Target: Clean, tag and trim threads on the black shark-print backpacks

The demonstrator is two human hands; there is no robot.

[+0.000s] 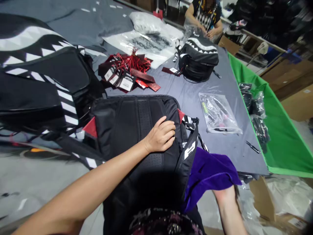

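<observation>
Black backpack (130,122) — back panel up, 2 red side tabs (90,128) — lies near, mid-scene; crumpled purple cloth (212,169) just to its right.

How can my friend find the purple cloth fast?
Find the gray table, then the black backpack at its near edge, under the left hand. Just right of that backpack, a purple cloth covers the end of the right arm. Its purple stands out beside the black backpack.

backpack (127,114): matt fabric | cloth (212,169): matt (velvety-looking) | pouch (217,112): glossy plastic
</observation>
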